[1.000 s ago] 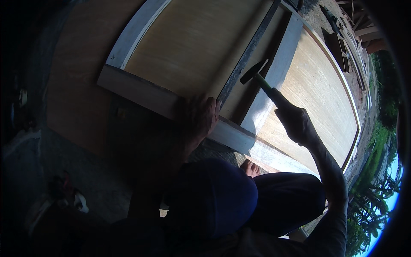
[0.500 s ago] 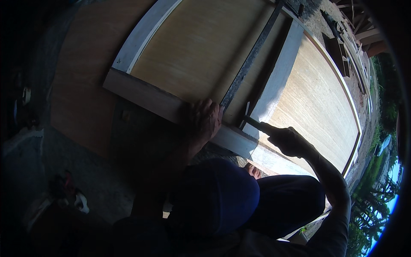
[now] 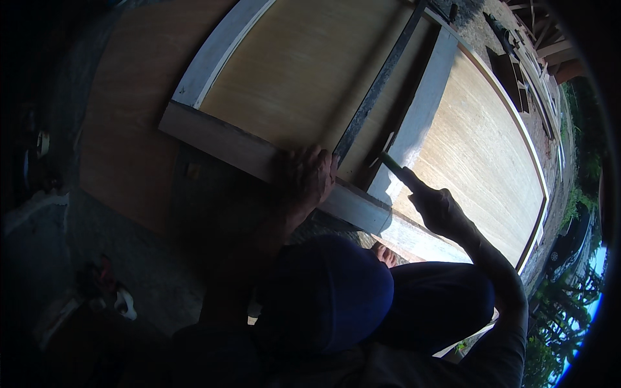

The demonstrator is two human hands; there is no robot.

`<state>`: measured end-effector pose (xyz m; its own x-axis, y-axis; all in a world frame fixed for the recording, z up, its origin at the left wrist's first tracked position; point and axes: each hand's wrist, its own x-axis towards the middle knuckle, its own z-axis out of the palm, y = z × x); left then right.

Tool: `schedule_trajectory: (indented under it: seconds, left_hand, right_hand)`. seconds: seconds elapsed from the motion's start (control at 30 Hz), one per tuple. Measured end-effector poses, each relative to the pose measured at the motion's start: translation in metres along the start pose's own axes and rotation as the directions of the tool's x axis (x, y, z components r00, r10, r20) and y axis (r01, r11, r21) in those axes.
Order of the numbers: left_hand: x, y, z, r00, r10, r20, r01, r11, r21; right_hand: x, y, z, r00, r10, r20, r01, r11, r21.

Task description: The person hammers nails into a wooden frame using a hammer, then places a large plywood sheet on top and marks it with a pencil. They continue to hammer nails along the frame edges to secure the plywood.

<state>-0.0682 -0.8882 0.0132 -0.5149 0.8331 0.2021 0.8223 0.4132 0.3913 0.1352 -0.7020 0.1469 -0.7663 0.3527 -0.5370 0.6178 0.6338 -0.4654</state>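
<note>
A wooden panel frame [image 3: 226, 139] lies before me, with pale boards set between its rails. A long dark bar clamp [image 3: 378, 87] runs across it from the far side. My left hand [image 3: 312, 176] is closed at the near end of that bar, its fingers curled over the frame's near rail; what lies under the palm is hidden. To its right, my right hand [image 3: 440, 208] grips the handle of a hammer [image 3: 396, 167]. The hammer's narrow head, seen edge-on, hangs by the frame's whitish middle crosspiece [image 3: 424, 107]; I cannot tell whether they touch.
A brown plywood sheet [image 3: 123, 110] lies at the left. My knee [image 3: 330, 291] and a bare foot [image 3: 385, 253] are close to the frame's near edge. Wood strips [image 3: 537, 84] lie at the far right. A small red and white thing [image 3: 119, 301] sits in shadow, lower left.
My right hand and the hammer have moved up, away from the near rail and along the crosspiece. My left hand stays at the same spot on the rail.
</note>
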Motion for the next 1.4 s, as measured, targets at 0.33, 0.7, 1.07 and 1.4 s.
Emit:
schedule_trajectory:
  seconds: [0.33,0.7,1.07,1.4]
  left_hand:
    - [0.002,0.006,-0.003,1.000,-0.013,0.022,0.013,1.000,-0.002]
    - [0.003,0.011,-0.005,1.000,-0.022,0.010,0.022,1.000,0.019]
    - [-0.005,-0.007,0.002,0.985,-0.135,0.110,0.156,0.965,-0.213]
    - [0.000,-0.065,-0.023,0.784,-0.369,0.499,0.506,-0.086,-0.858]
  right_hand:
    - [0.004,0.021,-0.011,0.883,-0.154,-0.443,0.184,0.983,0.025]
    - [-0.005,0.022,-0.004,0.837,-0.366,-0.406,0.361,0.928,-0.093]
    - [-0.011,0.017,0.032,0.983,-0.182,-0.035,0.182,0.904,0.388]
    - [-0.056,0.066,0.094,0.990,-0.115,-0.077,0.136,0.910,0.391]
